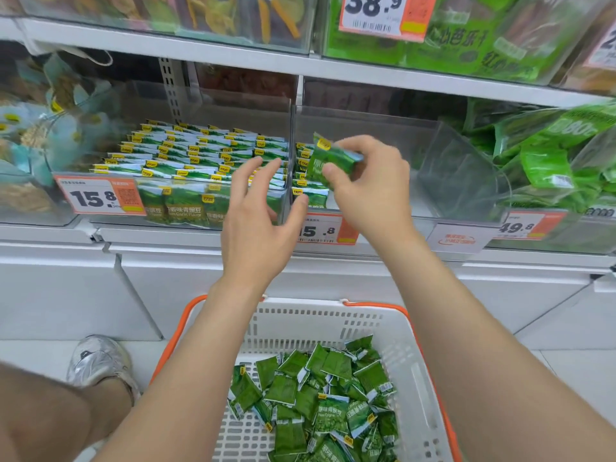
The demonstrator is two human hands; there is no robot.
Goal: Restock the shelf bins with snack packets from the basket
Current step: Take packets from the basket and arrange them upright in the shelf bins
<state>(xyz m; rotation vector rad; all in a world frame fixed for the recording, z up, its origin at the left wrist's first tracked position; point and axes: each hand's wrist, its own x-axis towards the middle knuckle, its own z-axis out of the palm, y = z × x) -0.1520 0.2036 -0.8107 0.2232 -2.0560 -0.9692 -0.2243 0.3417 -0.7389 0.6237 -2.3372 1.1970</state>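
My right hand [370,181] pinches a small green snack packet [330,160] above the left end of a clear shelf bin [433,195]. That bin holds a short row of the same packets [308,191] against its left wall; the rest of it is bare. My left hand [260,221] hovers with fingers spread and relaxed at the divider, holding nothing. The bin to the left [200,155] is packed with neat rows of green packets. Below, a white basket [333,325] with orange handles holds a loose heap of green packets [316,405].
Orange price tags [100,196] hang on the bin fronts. A bin of larger green bags [550,161] stands to the right and a bin of pale blue packets [30,135] to the left. An upper shelf [233,55] overhangs. My knee and shoe [100,361] are left of the basket.
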